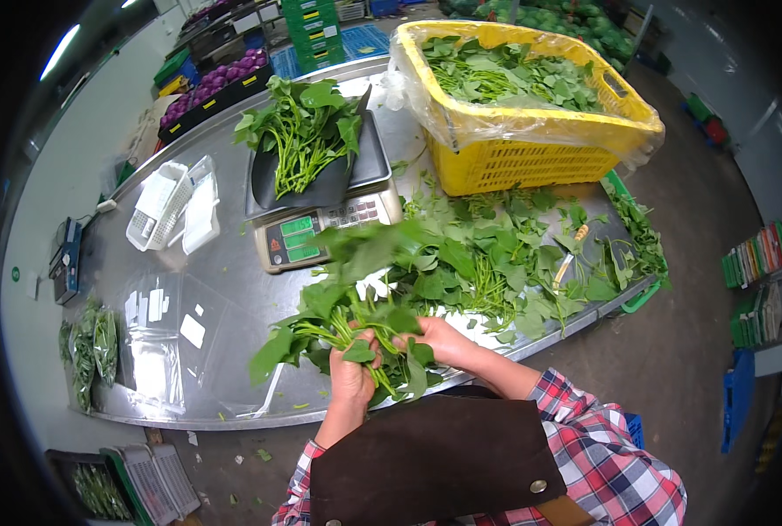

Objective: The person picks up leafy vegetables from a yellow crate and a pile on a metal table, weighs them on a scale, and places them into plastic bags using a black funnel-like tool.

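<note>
Low in the middle my left hand (353, 373) grips a bunch of leafy green stems (347, 329), and my right hand (430, 337) pinches the same bunch from the right. Beyond them stands a digital scale (285, 250) with a black scoop (316, 180) on it, holding more greens (290, 140). Loose leaves and stems (487, 263) spread over the steel table (180, 289) to the right, with a small knife (566, 263) among them. A yellow crate (522, 158) lined with clear plastic stands behind, full of greens (505, 74).
White baskets (158, 206), clear bags and labels (158, 333) lie on the left, with bagged greens (92, 346) at the edge. Behind are black crates of purple vegetables (215, 88) and stacked green crates (312, 31). More crates (154, 482) sit below at left; blue and green items stand at right.
</note>
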Demonstrator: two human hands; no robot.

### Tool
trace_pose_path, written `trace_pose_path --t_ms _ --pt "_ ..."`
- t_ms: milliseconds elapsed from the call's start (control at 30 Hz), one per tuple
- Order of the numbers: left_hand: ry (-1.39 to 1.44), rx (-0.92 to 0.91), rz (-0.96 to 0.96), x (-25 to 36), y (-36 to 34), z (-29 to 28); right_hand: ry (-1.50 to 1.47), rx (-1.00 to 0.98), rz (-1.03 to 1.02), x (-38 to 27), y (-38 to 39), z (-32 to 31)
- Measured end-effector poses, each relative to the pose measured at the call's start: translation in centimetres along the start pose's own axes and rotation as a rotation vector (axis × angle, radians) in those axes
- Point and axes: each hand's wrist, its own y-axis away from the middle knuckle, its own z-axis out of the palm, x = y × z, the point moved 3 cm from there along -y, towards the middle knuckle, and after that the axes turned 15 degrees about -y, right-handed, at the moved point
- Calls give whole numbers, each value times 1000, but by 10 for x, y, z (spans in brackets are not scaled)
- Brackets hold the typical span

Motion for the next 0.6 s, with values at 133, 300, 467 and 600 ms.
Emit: trace_pose_path --t_ms 133,300,467,600 --pt "260 11 -28 -22 -11 -22 -624 242 109 4 0 -10" --pt "269 210 -149 -28 -14 -34 -452 413 -103 -21 15 3" --pt "69 410 89 11 -4 -87 -129 352 -392 -72 30 -42" --pt "-170 212 126 22 11 -44 437 76 -170 -33 1 8"
